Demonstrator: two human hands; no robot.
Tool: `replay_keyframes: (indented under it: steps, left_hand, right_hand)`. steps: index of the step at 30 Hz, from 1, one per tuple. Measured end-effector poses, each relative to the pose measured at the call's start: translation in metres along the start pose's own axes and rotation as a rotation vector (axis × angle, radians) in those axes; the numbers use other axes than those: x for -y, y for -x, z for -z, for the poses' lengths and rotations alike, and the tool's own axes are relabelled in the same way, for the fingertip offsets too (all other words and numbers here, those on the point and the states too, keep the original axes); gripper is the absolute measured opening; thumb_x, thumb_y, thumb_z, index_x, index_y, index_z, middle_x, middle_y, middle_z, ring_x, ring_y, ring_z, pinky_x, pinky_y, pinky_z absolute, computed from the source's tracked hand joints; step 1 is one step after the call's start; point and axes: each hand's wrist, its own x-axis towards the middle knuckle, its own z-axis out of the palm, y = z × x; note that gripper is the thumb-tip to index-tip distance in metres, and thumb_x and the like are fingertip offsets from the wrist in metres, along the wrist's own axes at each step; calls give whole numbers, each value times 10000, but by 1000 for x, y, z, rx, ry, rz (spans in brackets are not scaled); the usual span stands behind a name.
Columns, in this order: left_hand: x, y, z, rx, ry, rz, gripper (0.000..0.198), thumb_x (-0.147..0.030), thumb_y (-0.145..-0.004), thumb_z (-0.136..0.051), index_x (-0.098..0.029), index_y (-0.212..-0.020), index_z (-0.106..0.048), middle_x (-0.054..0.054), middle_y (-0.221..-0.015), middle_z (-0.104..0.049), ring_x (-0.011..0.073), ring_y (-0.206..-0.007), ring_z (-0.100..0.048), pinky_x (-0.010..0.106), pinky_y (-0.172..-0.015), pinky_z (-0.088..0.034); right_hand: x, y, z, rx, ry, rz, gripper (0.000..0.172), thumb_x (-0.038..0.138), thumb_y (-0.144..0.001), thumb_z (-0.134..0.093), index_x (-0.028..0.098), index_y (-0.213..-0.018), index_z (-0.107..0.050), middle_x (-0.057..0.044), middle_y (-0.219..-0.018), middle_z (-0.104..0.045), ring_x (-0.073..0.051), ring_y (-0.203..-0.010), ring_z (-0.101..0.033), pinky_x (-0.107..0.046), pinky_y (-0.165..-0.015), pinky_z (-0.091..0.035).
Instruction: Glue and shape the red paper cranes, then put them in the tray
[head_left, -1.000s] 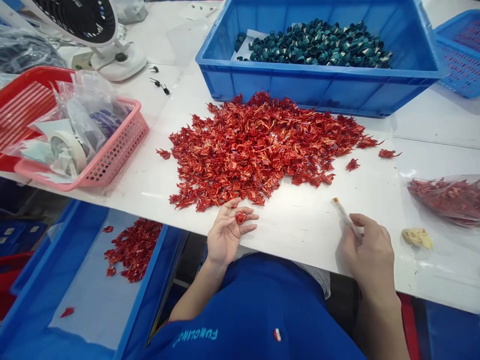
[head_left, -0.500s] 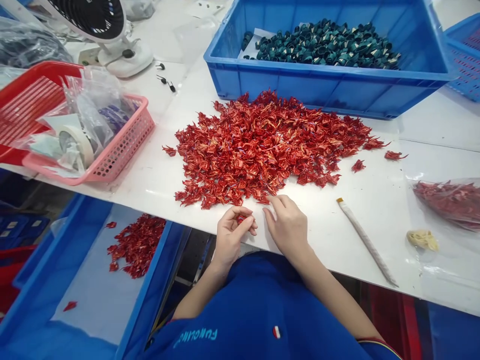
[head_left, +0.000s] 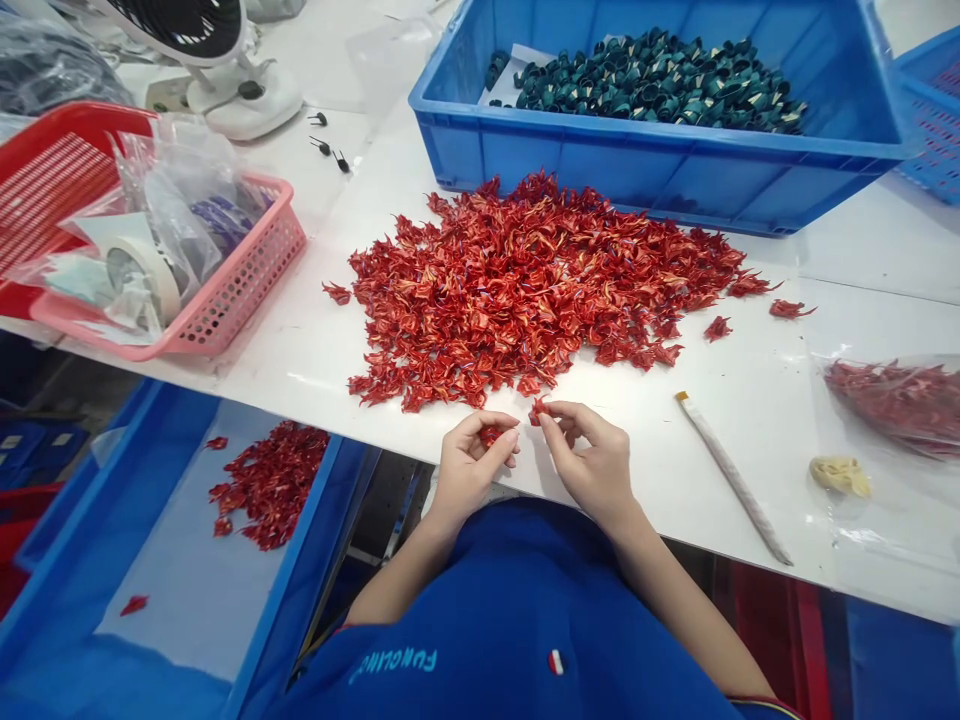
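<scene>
A wide heap of small red pointed pieces point(head_left: 525, 290), flower-like with thin tips, covers the middle of the white table point(head_left: 645, 420). At its near edge my left hand point(head_left: 472, 460) is closed around a red piece point(head_left: 490, 436), which shows partly between thumb and curled fingers. Just to the right, my right hand point(head_left: 596, 462) pinches another small red piece point(head_left: 538, 410) between thumb and forefinger. The two hands are close together but apart.
Behind the heap stands a blue bin point(head_left: 660, 170) of dark green rings. A pink basket point(head_left: 240, 270) with tape and bags sits left, near a fan point(head_left: 247, 95). Below left, a blue crate point(head_left: 300, 560) holds more red pieces. A pencil-like stick point(head_left: 731, 475) and rubber bands point(head_left: 840, 476) lie right.
My right hand has drawn back from the heap's near edge with a red piece in its fingertips. My left hand keeps its piece, nearly in place.
</scene>
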Motion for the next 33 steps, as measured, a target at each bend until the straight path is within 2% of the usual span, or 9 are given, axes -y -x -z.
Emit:
replay_keyframes:
  steps: [3,5,9,15,19,22,25,31,33]
  left_hand:
    - [-6,2,-5,66,-6,38,308,-413,-668,-808,-149,-784,-700,13,-627,-643,111,-531,-587,205,-496,-521]
    - [-8,3,-9,107,24,59,352,-459,-644,-819,-150,-757,-696,13,-619,-640,107,-515,-577,202,-471,-507]
    - [-9,5,-15,169,75,103,427,-548,-621,-816,-151,-699,-677,4,-548,-613,98,-456,-539,206,-432,-477]
    - [-6,6,-17,198,118,145,429,-551,-655,-801,-144,-673,-670,11,-544,-615,92,-450,-531,197,-420,-449]
    - [-7,8,-17,201,132,143,415,-549,-678,-784,-150,-695,-673,22,-591,-631,107,-485,-552,203,-418,-446]
    - [-9,10,-19,182,78,69,388,-530,-693,-776,-154,-715,-678,16,-586,-619,112,-484,-549,215,-431,-451]
    - [-10,12,-21,114,-93,-80,293,-427,-715,-784,-154,-691,-683,21,-618,-628,101,-485,-530,223,-463,-452]
    - [-8,12,-23,61,-383,-400,173,-247,-790,-693,-161,-645,-656,24,-615,-654,119,-551,-573,227,-533,-452]
    - [-8,13,-23,66,-425,-459,174,-229,-812,-665,-158,-654,-648,33,-627,-664,127,-565,-590,235,-552,-465]
  right_hand:
    - [6,6,11,37,-401,-290,155,329,-830,-685,180,-851,-647,-16,-658,-711,-124,-473,-605,-233,-425,-480]
    - [8,9,16,42,-545,-360,196,366,-792,-728,183,-815,-659,-2,-621,-690,-116,-462,-591,-214,-396,-451]
    - [8,15,17,-11,-626,-338,160,343,-744,-777,211,-796,-702,-11,-704,-721,-109,-515,-602,-204,-408,-451]
    - [10,22,18,-77,-561,-217,88,199,-742,-772,246,-803,-728,-8,-802,-744,-146,-754,-698,-246,-641,-576]
    - [11,25,20,-93,-500,-251,90,202,-743,-768,229,-810,-714,-13,-780,-740,-140,-686,-688,-236,-588,-569]
    - [13,25,21,-80,-469,-296,90,229,-742,-769,209,-794,-698,-13,-730,-730,-125,-586,-659,-219,-511,-544]
    - [15,23,23,-52,-462,-318,118,262,-742,-775,195,-772,-683,-16,-690,-726,-128,-538,-656,-220,-475,-541]
    - [18,23,22,-40,-489,-368,156,299,-755,-780,188,-770,-671,-37,-707,-757,-167,-580,-723,-252,-563,-615]
    - [16,26,20,-66,-504,-348,145,289,-758,-781,195,-771,-671,-35,-708,-762,-171,-586,-732,-249,-582,-626]
